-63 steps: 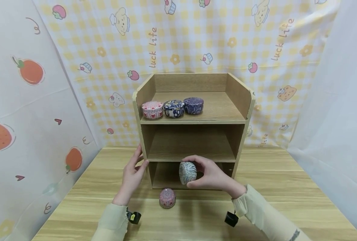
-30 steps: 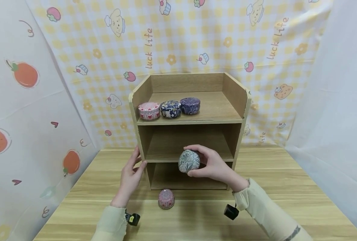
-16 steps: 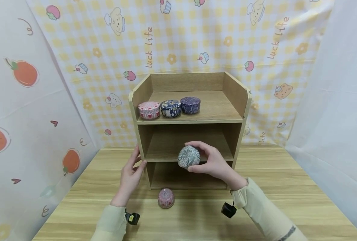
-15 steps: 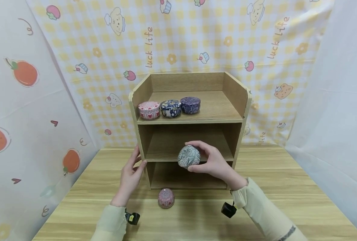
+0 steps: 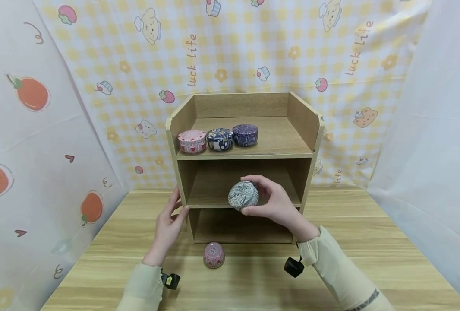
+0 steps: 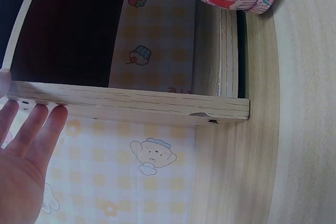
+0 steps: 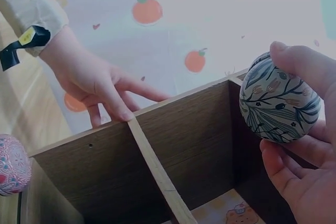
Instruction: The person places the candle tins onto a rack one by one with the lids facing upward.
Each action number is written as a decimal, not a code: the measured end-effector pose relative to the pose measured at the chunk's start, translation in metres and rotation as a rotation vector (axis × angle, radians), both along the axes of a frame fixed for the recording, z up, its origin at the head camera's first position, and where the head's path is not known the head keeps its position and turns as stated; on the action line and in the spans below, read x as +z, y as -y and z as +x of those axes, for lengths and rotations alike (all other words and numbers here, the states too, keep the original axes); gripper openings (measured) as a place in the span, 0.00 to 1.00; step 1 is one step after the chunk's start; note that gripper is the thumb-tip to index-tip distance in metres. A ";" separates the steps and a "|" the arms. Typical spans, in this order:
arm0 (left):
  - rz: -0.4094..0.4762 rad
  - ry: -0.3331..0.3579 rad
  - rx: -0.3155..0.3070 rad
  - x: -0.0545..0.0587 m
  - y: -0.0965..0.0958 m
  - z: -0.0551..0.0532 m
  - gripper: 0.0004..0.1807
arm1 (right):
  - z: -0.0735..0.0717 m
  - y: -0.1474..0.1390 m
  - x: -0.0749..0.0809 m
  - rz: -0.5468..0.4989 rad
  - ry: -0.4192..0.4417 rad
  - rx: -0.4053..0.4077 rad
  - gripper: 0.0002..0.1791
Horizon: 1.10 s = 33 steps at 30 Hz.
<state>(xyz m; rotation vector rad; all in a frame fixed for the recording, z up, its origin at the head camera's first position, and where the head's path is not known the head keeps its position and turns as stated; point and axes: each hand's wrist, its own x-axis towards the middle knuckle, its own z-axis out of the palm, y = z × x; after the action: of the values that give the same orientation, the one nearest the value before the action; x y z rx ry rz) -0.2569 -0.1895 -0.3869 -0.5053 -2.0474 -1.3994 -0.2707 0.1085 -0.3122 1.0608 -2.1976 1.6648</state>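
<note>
My right hand [image 5: 274, 203] holds a round tin [image 5: 243, 194] with grey-white leaf patterns, thumb and fingers at its sides. The tin is tilted in front of the middle level of a wooden shelf unit [image 5: 249, 157]. In the right wrist view, branches and flowers show on the patterned tin [image 7: 278, 98]. My left hand [image 5: 169, 229] rests on the unit's left side panel, thumb at the front edge and fingers fairly straight along the outside. The left wrist view shows these fingers [image 6: 44, 135] touching the panel.
On the top level stand a pink tin [image 5: 192, 142], a navy floral tin [image 5: 220, 140] and a purple-blue tin [image 5: 245, 135], side by side at the left. Another pink tin [image 5: 214, 255] sits on the wooden table [image 5: 370, 259] before the unit.
The right hand has raised the patterned tin from in front of the bottom level to the middle level, turning its round face toward the head camera. The left hand has stayed on the panel.
</note>
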 end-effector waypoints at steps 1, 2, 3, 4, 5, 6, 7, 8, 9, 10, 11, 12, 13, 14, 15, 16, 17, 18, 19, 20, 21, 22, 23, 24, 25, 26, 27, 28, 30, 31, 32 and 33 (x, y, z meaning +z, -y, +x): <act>-0.001 0.000 0.000 0.000 0.000 0.000 0.35 | 0.000 0.000 0.001 -0.002 0.001 0.002 0.38; -0.004 0.000 0.000 0.000 0.000 0.000 0.35 | 0.000 0.000 0.001 -0.005 0.002 0.005 0.38; -0.008 0.000 0.001 0.000 0.000 0.000 0.35 | 0.000 0.000 0.002 -0.010 0.003 0.010 0.38; -0.011 0.001 0.002 0.000 0.000 0.000 0.35 | 0.000 0.000 0.003 -0.015 0.002 0.014 0.38; -0.013 0.004 0.003 0.000 0.001 0.000 0.35 | 0.000 -0.001 0.004 -0.022 0.002 0.021 0.39; -0.013 0.006 0.003 0.000 0.001 0.000 0.35 | 0.000 -0.001 0.004 -0.029 0.002 0.029 0.39; -0.014 0.009 0.004 0.000 0.001 0.000 0.35 | 0.000 -0.001 0.005 -0.037 0.001 0.037 0.40; -0.015 0.012 0.004 0.000 0.001 0.000 0.35 | 0.001 -0.001 0.006 -0.046 0.000 0.046 0.40; -0.014 0.014 0.005 0.000 0.001 0.000 0.35 | 0.001 -0.001 0.007 -0.056 -0.003 0.055 0.41; -0.013 0.016 0.005 0.000 0.001 0.001 0.35 | 0.000 -0.001 0.008 -0.063 -0.005 0.061 0.41; -0.013 0.017 0.006 0.000 0.001 0.001 0.35 | 0.000 -0.002 0.009 -0.069 -0.008 0.066 0.41; -0.013 0.017 0.007 0.000 0.001 0.001 0.35 | 0.000 -0.002 0.010 -0.074 -0.010 0.068 0.41; -0.013 0.017 0.008 0.000 0.001 0.001 0.35 | 0.000 -0.002 0.010 -0.078 -0.012 0.070 0.40; -0.011 0.016 0.007 0.001 0.000 0.001 0.35 | 0.000 -0.003 0.011 -0.083 -0.015 0.070 0.40; -0.009 0.016 0.007 0.001 0.000 0.001 0.35 | 0.000 -0.003 0.012 -0.087 -0.017 0.069 0.40; -0.008 0.016 0.006 0.001 0.000 0.001 0.35 | 0.000 -0.004 0.012 -0.089 -0.017 0.068 0.39; -0.007 0.015 0.005 0.001 0.000 0.001 0.35 | 0.000 -0.004 0.013 -0.092 -0.017 0.069 0.39; -0.006 0.014 0.005 0.001 0.000 0.001 0.35 | 0.000 -0.004 0.014 -0.096 -0.018 0.072 0.39; -0.007 0.013 0.004 0.001 0.000 0.001 0.35 | 0.000 -0.004 0.015 -0.101 -0.019 0.075 0.39; -0.007 0.012 0.004 0.001 0.000 0.001 0.35 | 0.001 -0.004 0.016 -0.105 -0.020 0.077 0.39; -0.010 0.011 0.005 0.001 0.000 0.001 0.35 | 0.001 -0.004 0.017 -0.107 -0.021 0.077 0.39; -0.011 0.011 0.005 0.001 0.000 0.001 0.35 | 0.001 -0.005 0.018 -0.109 -0.023 0.078 0.39; -0.013 0.010 0.007 0.001 0.000 0.001 0.35 | 0.002 -0.005 0.019 -0.110 -0.025 0.078 0.38; -0.014 0.008 0.009 0.001 0.000 0.001 0.35 | 0.002 -0.006 0.020 -0.109 -0.025 0.076 0.38; -0.015 0.007 0.010 0.001 0.000 0.001 0.35 | 0.002 -0.006 0.021 -0.106 -0.024 0.073 0.38; -0.016 0.005 0.011 0.001 0.000 0.001 0.35 | 0.002 -0.006 0.022 -0.103 -0.022 0.070 0.38; -0.016 0.003 0.012 0.001 0.000 0.001 0.35 | 0.002 -0.007 0.023 -0.099 -0.018 0.066 0.38; -0.016 0.001 0.013 0.001 0.000 0.001 0.34 | 0.002 -0.007 0.024 -0.096 -0.013 0.063 0.38; -0.015 -0.003 0.013 0.001 0.000 0.001 0.34 | 0.003 -0.008 0.025 -0.092 -0.002 0.060 0.38; -0.013 -0.002 0.011 0.002 0.000 0.001 0.34 | 0.003 -0.009 0.026 -0.092 0.002 0.058 0.38; -0.012 -0.002 0.009 0.002 0.000 0.001 0.34 | 0.002 -0.009 0.027 -0.094 0.007 0.057 0.38; -0.009 -0.001 0.007 0.002 0.000 0.001 0.34 | 0.002 -0.010 0.028 -0.096 0.010 0.056 0.38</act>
<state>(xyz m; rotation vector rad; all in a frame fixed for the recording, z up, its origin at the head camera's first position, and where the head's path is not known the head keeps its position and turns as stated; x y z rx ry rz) -0.2557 -0.1899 -0.3850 -0.5028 -2.0536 -1.3858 -0.2684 0.1182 -0.2845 1.1006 -2.0893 1.7836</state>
